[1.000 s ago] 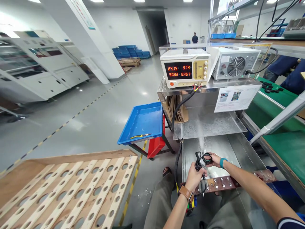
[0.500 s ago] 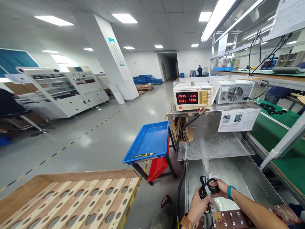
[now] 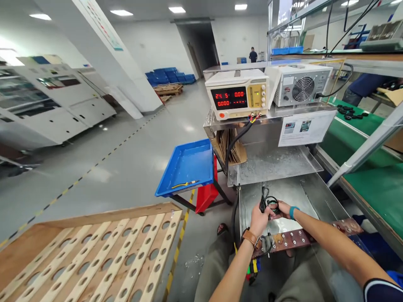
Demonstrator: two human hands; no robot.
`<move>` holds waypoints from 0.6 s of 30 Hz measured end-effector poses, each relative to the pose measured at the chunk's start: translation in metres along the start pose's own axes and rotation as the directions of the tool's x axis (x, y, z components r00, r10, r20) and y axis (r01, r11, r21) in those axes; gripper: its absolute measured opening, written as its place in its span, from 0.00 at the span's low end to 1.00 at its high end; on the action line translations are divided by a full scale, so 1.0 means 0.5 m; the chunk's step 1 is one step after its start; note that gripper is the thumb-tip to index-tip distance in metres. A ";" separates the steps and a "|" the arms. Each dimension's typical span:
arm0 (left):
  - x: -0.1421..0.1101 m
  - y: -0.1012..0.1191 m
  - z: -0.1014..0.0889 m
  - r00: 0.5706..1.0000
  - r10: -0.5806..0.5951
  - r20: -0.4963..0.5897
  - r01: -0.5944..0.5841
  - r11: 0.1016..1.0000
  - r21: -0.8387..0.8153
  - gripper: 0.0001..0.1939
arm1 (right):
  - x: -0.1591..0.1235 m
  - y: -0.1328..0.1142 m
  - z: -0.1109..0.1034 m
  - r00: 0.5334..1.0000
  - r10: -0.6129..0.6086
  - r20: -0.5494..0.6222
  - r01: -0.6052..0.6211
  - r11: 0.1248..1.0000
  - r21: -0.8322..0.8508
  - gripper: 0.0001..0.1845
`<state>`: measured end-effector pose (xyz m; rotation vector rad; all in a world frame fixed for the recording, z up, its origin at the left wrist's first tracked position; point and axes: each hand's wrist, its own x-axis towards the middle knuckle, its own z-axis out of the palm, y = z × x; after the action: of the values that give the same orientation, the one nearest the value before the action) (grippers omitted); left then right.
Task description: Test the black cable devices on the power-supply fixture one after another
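Note:
My left hand [image 3: 260, 219], with a brown strap at its wrist, is closed around a folded bundle of black cable [image 3: 263, 196]. Close beside it, my right hand [image 3: 283, 209], wearing a teal wristband, grips a black ring [image 3: 273, 199]; whether this is a coil of the cable or a separate part I cannot tell. Both hands are over the metal tray [image 3: 302, 197]. Below them runs a reddish-brown strip with metal studs [image 3: 294, 240], and a thin cable end hangs across it beneath my left hand.
A power supply with red digits [image 3: 236, 95] stands on a metal shelf behind a clear sheet [image 3: 273, 167]. Left of it is a blue tray [image 3: 189, 161] holding yellow-handled pliers [image 3: 185, 184]. A slatted wooden rack [image 3: 103, 251] lies at lower left; green benches [image 3: 380, 193] are at right.
My view has shifted, tilting down. The hands have come closer together, the ring now by the cable bundle. The power supply's readings have dropped from 3.35 and about 80.9 to zero.

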<state>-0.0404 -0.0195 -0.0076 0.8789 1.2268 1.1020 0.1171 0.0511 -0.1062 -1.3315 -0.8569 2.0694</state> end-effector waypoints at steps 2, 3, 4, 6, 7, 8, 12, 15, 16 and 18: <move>-0.008 0.000 -0.005 1.000 0.006 0.025 -0.006 1.000 0.028 0.19 | -0.002 -0.002 -0.003 1.000 0.000 -0.013 0.000 1.000 0.018 0.13; -0.014 -0.001 -0.009 1.000 0.002 0.020 -0.003 0.999 0.032 0.19 | -0.002 -0.002 -0.006 1.000 -0.002 -0.020 0.002 1.000 0.022 0.14; -0.020 -0.002 -0.014 1.000 -0.005 0.013 0.004 0.999 0.033 0.19 | -0.002 -0.002 -0.008 1.000 -0.005 -0.025 0.005 1.000 0.024 0.14; -0.028 -0.004 -0.024 1.000 -0.024 0.006 0.024 0.999 0.022 0.19 | 0.000 -0.001 -0.011 1.000 -0.003 -0.031 0.003 1.000 0.022 0.15; -0.030 -0.005 -0.027 0.999 -0.035 0.007 0.035 0.999 0.013 0.20 | 0.001 -0.001 -0.012 0.999 0.001 -0.035 0.000 1.000 0.019 0.15; -0.029 -0.006 -0.029 0.999 -0.043 0.005 0.043 0.999 0.007 0.20 | 0.001 -0.002 -0.012 0.999 0.005 -0.038 -0.004 1.000 0.017 0.15; -0.004 -0.009 -0.024 0.994 0.093 -0.065 -0.081 0.983 0.166 0.13 | -0.004 -0.014 -0.001 1.000 0.021 -0.002 -0.021 0.998 0.061 0.13; 0.022 -0.006 -0.014 0.968 0.240 -0.067 -0.197 0.902 0.385 0.09 | -0.014 -0.026 0.011 0.999 0.019 0.049 -0.024 0.993 0.118 0.12; 0.029 -0.005 -0.011 0.966 0.252 -0.058 -0.205 0.884 0.420 0.08 | -0.018 -0.029 0.014 0.998 0.010 0.057 -0.017 0.992 0.127 0.12; 0.039 -0.003 -0.005 0.970 0.243 -0.033 -0.203 0.869 0.451 0.08 | -0.026 -0.033 0.019 0.998 -0.008 0.060 0.000 0.991 0.133 0.14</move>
<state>-0.0426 -0.0013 -0.0147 1.3617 1.5128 1.0651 0.1149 0.0507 -0.0834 -1.2010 -0.7320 2.1335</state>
